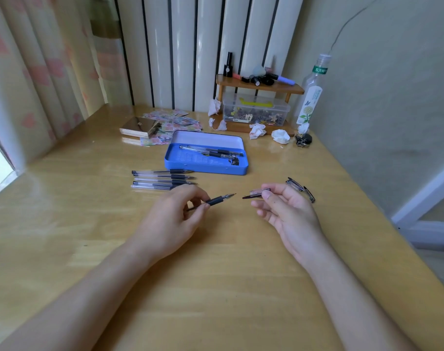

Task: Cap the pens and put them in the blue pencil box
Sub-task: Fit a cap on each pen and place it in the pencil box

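- Plastic pen (217, 199), light, stiff and slick, is sitting mid-frame in the left hand (174, 216), whose grip is pinching its rubber sleeve.
- Right hand (283, 207) is pinching the cap (259, 193), apart from the nib.
- Blue pencil box (205, 166) is lying open above centre on the bench (216, 287).

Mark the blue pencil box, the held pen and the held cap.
blue pencil box (203, 168): head view, front wall.
pen (217, 200): head view, black grip.
cap (257, 192): head view, clear body.
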